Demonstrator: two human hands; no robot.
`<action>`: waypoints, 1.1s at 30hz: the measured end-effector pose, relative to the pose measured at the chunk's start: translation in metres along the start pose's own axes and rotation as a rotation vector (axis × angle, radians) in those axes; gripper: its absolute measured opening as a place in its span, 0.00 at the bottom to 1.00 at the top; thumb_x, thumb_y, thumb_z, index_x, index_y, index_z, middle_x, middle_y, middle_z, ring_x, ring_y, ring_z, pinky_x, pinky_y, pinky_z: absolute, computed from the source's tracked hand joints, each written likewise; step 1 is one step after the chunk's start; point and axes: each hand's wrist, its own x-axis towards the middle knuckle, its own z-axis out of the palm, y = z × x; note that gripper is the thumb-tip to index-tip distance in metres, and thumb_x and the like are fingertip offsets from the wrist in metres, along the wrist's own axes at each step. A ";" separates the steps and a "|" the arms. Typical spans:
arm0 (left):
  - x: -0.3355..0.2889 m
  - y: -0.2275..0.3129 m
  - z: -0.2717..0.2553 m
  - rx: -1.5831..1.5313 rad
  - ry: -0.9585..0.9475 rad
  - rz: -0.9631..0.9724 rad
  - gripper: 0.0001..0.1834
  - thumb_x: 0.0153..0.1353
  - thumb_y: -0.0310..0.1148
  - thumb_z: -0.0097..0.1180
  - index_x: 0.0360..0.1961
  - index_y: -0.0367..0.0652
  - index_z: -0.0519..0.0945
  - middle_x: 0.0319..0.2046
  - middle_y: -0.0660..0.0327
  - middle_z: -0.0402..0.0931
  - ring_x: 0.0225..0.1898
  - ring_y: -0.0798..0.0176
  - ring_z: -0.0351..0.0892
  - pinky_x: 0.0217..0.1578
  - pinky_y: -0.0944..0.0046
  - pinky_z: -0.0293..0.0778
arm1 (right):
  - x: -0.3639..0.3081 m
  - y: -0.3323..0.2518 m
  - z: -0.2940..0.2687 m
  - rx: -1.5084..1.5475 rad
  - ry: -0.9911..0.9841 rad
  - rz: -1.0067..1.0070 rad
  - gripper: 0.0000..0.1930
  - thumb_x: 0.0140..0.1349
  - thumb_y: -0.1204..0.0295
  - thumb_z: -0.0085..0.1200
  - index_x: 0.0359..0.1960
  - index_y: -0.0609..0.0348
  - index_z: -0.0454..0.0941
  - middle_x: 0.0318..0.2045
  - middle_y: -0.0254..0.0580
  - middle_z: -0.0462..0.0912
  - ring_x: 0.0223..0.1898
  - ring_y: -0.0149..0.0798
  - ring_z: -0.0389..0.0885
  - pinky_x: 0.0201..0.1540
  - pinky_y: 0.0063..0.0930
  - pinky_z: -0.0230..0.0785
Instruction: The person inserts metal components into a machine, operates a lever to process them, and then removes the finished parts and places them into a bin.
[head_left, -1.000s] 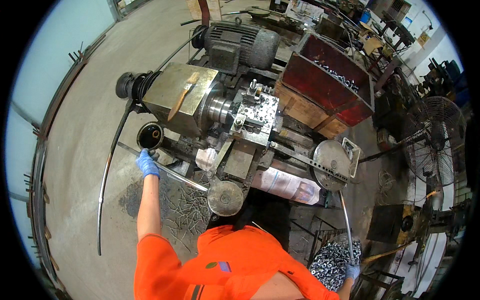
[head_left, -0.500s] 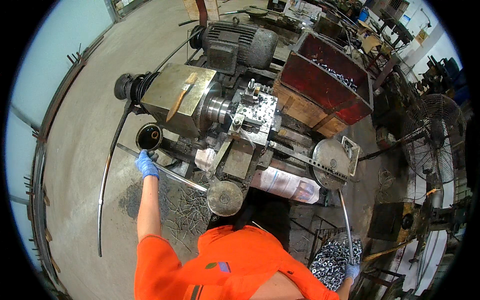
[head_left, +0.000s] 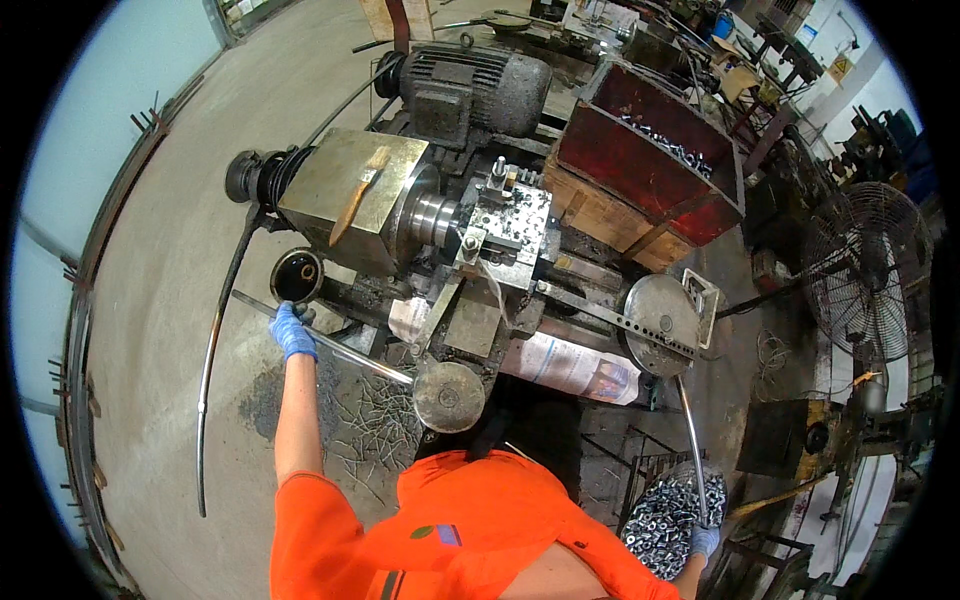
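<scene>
My left hand (head_left: 294, 332), in a blue glove, is wrapped round a long metal lever (head_left: 360, 358) that runs to a round hub (head_left: 449, 397) on the front of a lathe-like machine. Just beyond that hand is a round cup (head_left: 298, 275) of dark liquid with a ring in it. At the lower right my right hand (head_left: 705, 541), also blue-gloved, closes round the end of a second lever (head_left: 691, 430); its fingers are partly hidden. A thin metal shaving (head_left: 494, 285) hangs from the tool post (head_left: 510, 225), beside the spindle chuck (head_left: 435, 220).
A brush (head_left: 357, 200) lies on the headstock (head_left: 318, 180). Small metal nuts (head_left: 662, 510) fill a basket beside my right hand. Behind the machine are a motor (head_left: 490, 90) and a red bin (head_left: 620, 155) of metal parts. A fan (head_left: 870, 270) stands right; shavings (head_left: 380, 425) litter the floor.
The shaving at the tool post hangs longer and lower than before. Both hands keep their places on the levers, and the whole view has shifted very slightly.
</scene>
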 end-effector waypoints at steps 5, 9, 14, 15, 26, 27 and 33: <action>-0.001 0.002 -0.001 -0.021 -0.053 0.012 0.07 0.54 0.29 0.50 0.27 0.36 0.74 0.19 0.55 0.75 0.14 0.61 0.73 0.17 0.64 0.74 | -0.007 -0.020 -0.011 -0.073 -0.128 0.153 0.24 0.44 0.57 0.58 0.36 0.65 0.77 0.36 0.62 0.78 0.41 0.59 0.76 0.43 0.43 0.68; -0.004 0.001 0.001 -0.032 -0.022 -0.019 0.07 0.55 0.30 0.50 0.29 0.36 0.74 0.19 0.55 0.75 0.14 0.60 0.73 0.17 0.65 0.75 | -0.008 0.001 0.006 0.065 -0.007 0.077 0.24 0.42 0.57 0.61 0.34 0.67 0.77 0.34 0.64 0.78 0.39 0.60 0.76 0.41 0.44 0.68; 0.002 0.002 0.001 -0.048 -0.055 -0.035 0.07 0.56 0.30 0.50 0.30 0.36 0.72 0.20 0.55 0.75 0.15 0.59 0.74 0.16 0.65 0.75 | -0.028 -0.038 -0.035 0.060 -0.134 0.057 0.21 0.43 0.58 0.60 0.30 0.67 0.78 0.31 0.62 0.79 0.37 0.59 0.77 0.41 0.45 0.68; 0.000 0.004 0.002 -0.046 -0.064 -0.032 0.07 0.56 0.30 0.50 0.30 0.36 0.72 0.20 0.55 0.75 0.15 0.59 0.74 0.16 0.65 0.75 | -0.026 -0.031 -0.025 0.041 -0.128 0.061 0.21 0.43 0.58 0.60 0.30 0.67 0.78 0.31 0.62 0.79 0.37 0.59 0.77 0.41 0.45 0.68; 0.004 0.000 -0.003 -0.048 -0.066 -0.038 0.07 0.57 0.31 0.49 0.32 0.37 0.71 0.20 0.54 0.75 0.14 0.59 0.74 0.16 0.64 0.75 | -0.027 -0.041 -0.034 -0.006 -0.132 0.195 0.22 0.40 0.59 0.61 0.31 0.67 0.78 0.33 0.61 0.79 0.38 0.58 0.77 0.42 0.42 0.69; 0.005 0.000 -0.003 -0.046 -0.065 -0.046 0.07 0.57 0.31 0.49 0.32 0.37 0.71 0.20 0.54 0.75 0.14 0.59 0.74 0.16 0.64 0.75 | -0.026 -0.039 -0.032 -0.012 -0.131 0.195 0.22 0.40 0.59 0.62 0.31 0.67 0.78 0.33 0.61 0.79 0.38 0.57 0.78 0.43 0.42 0.69; 0.014 -0.003 -0.008 -0.067 -0.089 -0.065 0.07 0.57 0.31 0.50 0.31 0.37 0.71 0.20 0.54 0.75 0.15 0.59 0.74 0.17 0.64 0.75 | -0.025 -0.031 -0.026 0.053 -0.160 0.214 0.21 0.38 0.60 0.63 0.31 0.65 0.79 0.33 0.60 0.80 0.39 0.55 0.78 0.44 0.40 0.69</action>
